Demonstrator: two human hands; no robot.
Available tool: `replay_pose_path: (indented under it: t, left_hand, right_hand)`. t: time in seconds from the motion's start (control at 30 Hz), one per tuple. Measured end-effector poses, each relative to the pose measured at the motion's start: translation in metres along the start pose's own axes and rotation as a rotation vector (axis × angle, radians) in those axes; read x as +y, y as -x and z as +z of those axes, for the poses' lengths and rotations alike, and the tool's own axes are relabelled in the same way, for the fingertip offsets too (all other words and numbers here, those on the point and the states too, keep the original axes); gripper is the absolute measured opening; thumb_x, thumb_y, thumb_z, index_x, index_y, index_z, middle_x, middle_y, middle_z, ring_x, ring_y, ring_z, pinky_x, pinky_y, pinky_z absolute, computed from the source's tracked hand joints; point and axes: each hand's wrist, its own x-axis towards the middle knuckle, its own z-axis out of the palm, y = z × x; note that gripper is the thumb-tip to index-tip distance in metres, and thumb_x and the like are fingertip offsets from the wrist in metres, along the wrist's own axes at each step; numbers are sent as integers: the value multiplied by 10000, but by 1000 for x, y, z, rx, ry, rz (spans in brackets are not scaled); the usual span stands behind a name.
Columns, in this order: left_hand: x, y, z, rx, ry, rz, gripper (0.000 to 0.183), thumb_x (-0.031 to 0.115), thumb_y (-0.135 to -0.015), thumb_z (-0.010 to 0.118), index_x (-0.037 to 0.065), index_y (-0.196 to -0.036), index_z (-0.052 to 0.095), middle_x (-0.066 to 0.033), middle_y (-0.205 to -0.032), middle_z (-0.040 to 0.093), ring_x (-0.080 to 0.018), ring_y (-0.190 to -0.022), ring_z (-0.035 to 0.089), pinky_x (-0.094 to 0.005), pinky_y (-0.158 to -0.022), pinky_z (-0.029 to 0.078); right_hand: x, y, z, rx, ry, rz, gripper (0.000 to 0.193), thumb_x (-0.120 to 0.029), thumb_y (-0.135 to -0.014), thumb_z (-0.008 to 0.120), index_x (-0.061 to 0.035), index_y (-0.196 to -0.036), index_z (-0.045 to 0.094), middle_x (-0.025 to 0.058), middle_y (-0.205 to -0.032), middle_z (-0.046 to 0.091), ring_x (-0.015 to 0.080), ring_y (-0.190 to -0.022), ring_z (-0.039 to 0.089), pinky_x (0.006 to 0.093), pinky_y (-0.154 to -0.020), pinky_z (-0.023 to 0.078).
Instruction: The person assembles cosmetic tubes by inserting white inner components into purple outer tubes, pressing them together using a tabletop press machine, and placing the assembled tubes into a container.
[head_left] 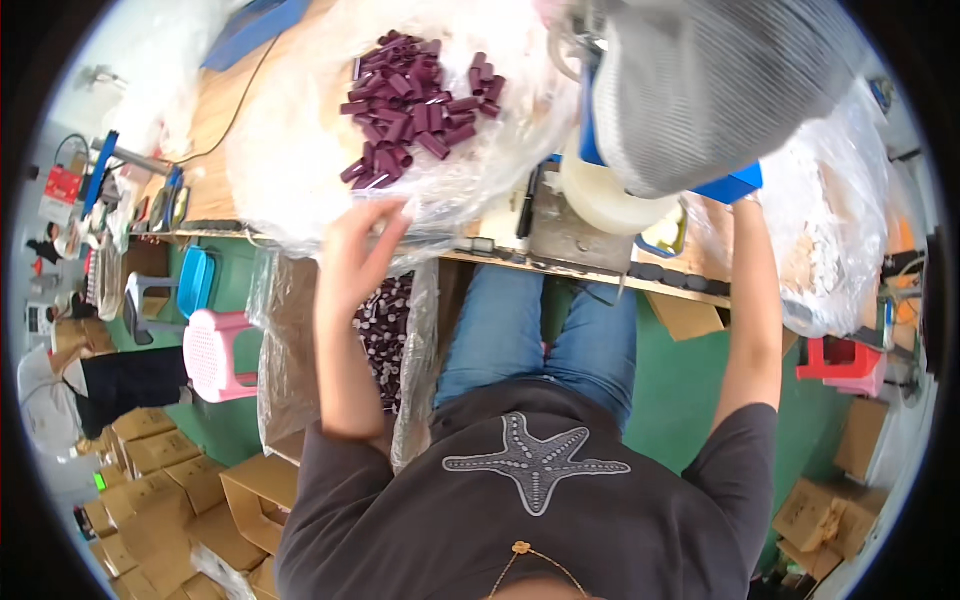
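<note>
My left hand [362,245] is at the bench's front edge, its fingers apart, with nothing visible between them. Just beyond it, a pile of short maroon tubes [410,105] lies on a clear plastic sheet [290,140]. Below my left forearm stands an open carton lined with plastic, holding many small dark and pale pieces [388,335]. My right forearm [757,290] reaches up to a blue bin [732,184], which hides the hand and its fingers. Left of the bin is a bench machine with a pale round part [612,200], partly covered by a grey ribbed object [720,90].
A metal block [580,235] and a black pen-like tool [527,205] are at the bench edge. Plastic bags [830,230] of pale pieces lie at right. A pink stool [217,355], cartons [170,500] and another person [90,395] are at left; a red stool [838,358] is at right.
</note>
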Motion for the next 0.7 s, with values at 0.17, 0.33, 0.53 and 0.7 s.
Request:
replay_pose_path:
  t: [0.17,0.33,0.53,0.7]
  left_hand:
    - [-57,-79,59,33,-450,358,314,-46,-709,580,59,-989,673,-78,-994,629,-283,-977,560,-387,-828,464]
    - [-98,-90,71,-18,-512,386,263,-4,-731,599,70,-971,677,-70,-1016,615,-279,-994,547,-392,-826,443]
    - [-38,-61,66,165,-83,268,312,-42,-746,674,46,-1043,646,-114,-972,650,-268,-893,595,-361,-766,471]
    - [29,-21,65,181,317,194,373,-78,-722,680,64,-1066,662,-73,-979,662,-197,-859,584,-280,-692,434]
  right_hand:
    - [-11,32,-36,232,-244,-22,287,-206,-865,664,27,-1031,665,214,-856,690,305,-790,681,375,-697,536]
    - [-131,133,-55,13,-1184,109,145,-67,-900,636,-10,-1029,671,45,-868,696,97,-794,631,240,-726,504]
    - [-205,169,-36,-152,-863,-259,133,-117,-848,698,-2,-912,682,151,-734,658,259,-617,642,317,-589,485]
    - [-203,162,-36,-195,-697,-453,117,-102,-862,660,-9,-926,692,169,-796,672,341,-688,643,372,-631,501]
